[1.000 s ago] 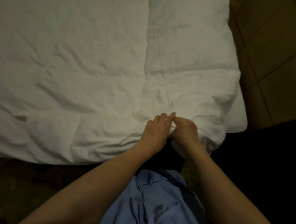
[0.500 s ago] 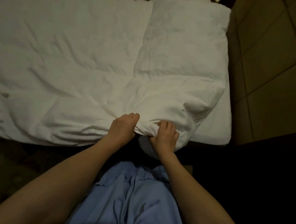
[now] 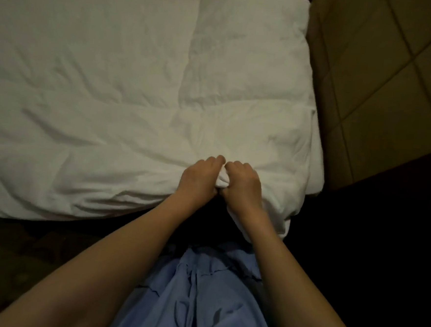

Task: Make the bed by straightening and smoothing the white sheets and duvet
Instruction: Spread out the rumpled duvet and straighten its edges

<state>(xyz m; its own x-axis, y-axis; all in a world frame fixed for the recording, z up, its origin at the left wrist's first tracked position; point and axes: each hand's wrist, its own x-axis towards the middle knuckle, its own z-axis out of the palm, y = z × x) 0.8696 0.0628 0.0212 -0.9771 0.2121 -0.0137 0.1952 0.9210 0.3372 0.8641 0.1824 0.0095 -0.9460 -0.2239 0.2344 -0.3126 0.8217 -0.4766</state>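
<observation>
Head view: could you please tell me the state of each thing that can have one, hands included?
duvet: spread over the bed, wrinkled, near edge bunched between the hands.
left hand: fingers curled, gripping the bunched duvet fold.
right hand: fingers curled, gripping the same fold, close beside the left.
sheet: a strip shows flat past the duvet's right edge.

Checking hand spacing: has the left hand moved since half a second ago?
Yes. The left hand has closed in rightward along the duvet edge, beside the right hand.
</observation>
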